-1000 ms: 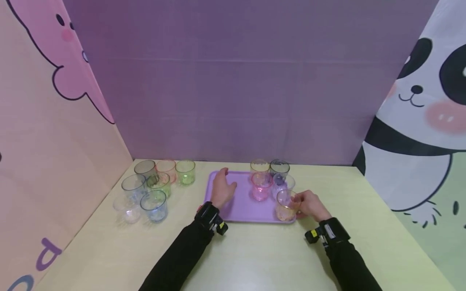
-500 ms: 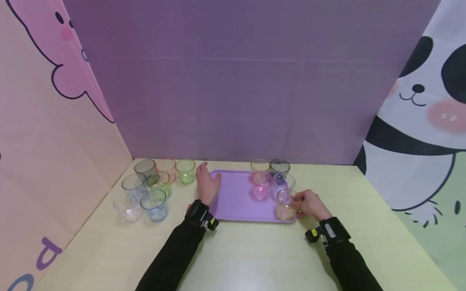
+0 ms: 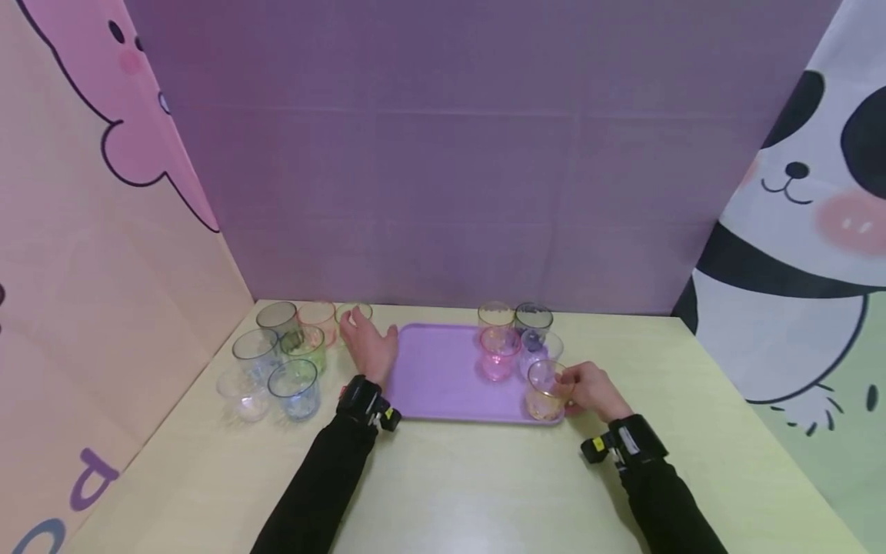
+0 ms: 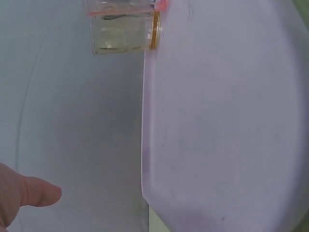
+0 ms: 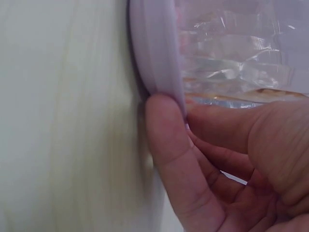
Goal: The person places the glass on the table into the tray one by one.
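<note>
My left hand (image 3: 369,348), fingers parted and thumb out to the side, is in front of the back green glass (image 3: 353,308) and partly hides it in the head view. In the left wrist view its thumb (image 4: 41,191) shows with nothing against it. A purple tray (image 3: 436,377) lies at mid-table. My right hand (image 3: 591,388) grips the tray's right front corner; in the right wrist view a finger (image 5: 166,128) presses outside the rim, with the thumb on its inner side close to a clear gold-rimmed glass (image 3: 543,396).
On the tray's right stand a pink glass (image 3: 498,358), a clear glass (image 3: 540,350), a dark-rimmed glass (image 3: 533,317) and a yellow-rimmed glass (image 3: 494,312). Several coloured glasses cluster at left, including a blue one (image 3: 296,396) and a green one (image 3: 309,350). A purple backdrop (image 3: 443,154) rises behind.
My left hand has moved left from over the tray to the back green glass on the table. The right hand, tray and glasses have stayed in place.
</note>
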Demonstrator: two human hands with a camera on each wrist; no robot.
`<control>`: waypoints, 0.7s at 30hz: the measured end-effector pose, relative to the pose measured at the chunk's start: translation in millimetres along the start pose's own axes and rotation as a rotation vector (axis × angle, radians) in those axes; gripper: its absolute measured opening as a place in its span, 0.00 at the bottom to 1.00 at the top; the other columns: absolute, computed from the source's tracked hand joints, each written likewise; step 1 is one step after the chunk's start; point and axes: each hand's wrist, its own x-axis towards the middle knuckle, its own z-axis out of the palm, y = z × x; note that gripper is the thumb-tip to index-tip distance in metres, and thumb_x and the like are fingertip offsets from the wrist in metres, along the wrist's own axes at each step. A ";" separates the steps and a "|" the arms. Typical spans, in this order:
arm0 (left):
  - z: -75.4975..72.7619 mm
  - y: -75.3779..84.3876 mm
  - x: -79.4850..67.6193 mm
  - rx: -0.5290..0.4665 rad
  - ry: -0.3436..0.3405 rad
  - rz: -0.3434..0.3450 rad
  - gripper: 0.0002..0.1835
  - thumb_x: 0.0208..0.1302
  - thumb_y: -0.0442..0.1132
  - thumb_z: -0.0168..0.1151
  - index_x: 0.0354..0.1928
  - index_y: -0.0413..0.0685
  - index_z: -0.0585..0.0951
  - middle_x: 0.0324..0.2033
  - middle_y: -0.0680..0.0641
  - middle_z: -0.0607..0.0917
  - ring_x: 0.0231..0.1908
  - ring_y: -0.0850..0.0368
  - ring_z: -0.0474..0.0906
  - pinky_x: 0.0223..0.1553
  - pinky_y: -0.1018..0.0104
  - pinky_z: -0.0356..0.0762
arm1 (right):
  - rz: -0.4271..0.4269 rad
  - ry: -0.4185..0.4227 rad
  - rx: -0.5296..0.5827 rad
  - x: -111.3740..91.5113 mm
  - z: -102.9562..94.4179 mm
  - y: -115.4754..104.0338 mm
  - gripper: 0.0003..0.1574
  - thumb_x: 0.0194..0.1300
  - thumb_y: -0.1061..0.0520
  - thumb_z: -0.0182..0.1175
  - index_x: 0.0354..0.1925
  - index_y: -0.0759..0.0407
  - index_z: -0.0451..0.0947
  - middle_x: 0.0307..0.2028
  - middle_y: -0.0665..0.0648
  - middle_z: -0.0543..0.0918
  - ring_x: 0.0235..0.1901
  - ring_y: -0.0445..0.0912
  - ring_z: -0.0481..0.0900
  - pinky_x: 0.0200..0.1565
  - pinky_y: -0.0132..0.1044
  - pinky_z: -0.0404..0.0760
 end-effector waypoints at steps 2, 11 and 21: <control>-0.4 -1.7 1.8 0.008 0.002 -0.013 0.40 0.50 0.40 0.66 0.62 0.34 0.58 0.62 0.33 0.54 0.61 0.39 0.53 0.60 0.51 0.58 | 0.018 -0.003 0.000 0.4 0.3 -0.1 0.06 0.56 0.63 0.61 0.33 0.67 0.79 0.31 0.60 0.80 0.24 0.47 0.79 0.25 0.38 0.81; -2.1 -13.7 10.0 0.100 -0.002 -0.023 0.42 0.52 0.42 0.64 0.65 0.32 0.55 0.64 0.30 0.50 0.64 0.39 0.47 0.63 0.50 0.51 | 0.039 -0.018 0.008 0.9 0.6 -1.7 0.07 0.56 0.62 0.63 0.34 0.65 0.80 0.34 0.59 0.79 0.28 0.47 0.78 0.27 0.38 0.81; 2.0 -25.3 17.0 0.136 -0.012 -0.025 0.45 0.48 0.41 0.68 0.63 0.32 0.55 0.61 0.30 0.53 0.60 0.37 0.51 0.59 0.46 0.56 | 0.058 -0.016 0.012 1.0 -0.1 -3.2 0.07 0.56 0.62 0.62 0.34 0.65 0.80 0.35 0.60 0.79 0.29 0.47 0.78 0.27 0.38 0.81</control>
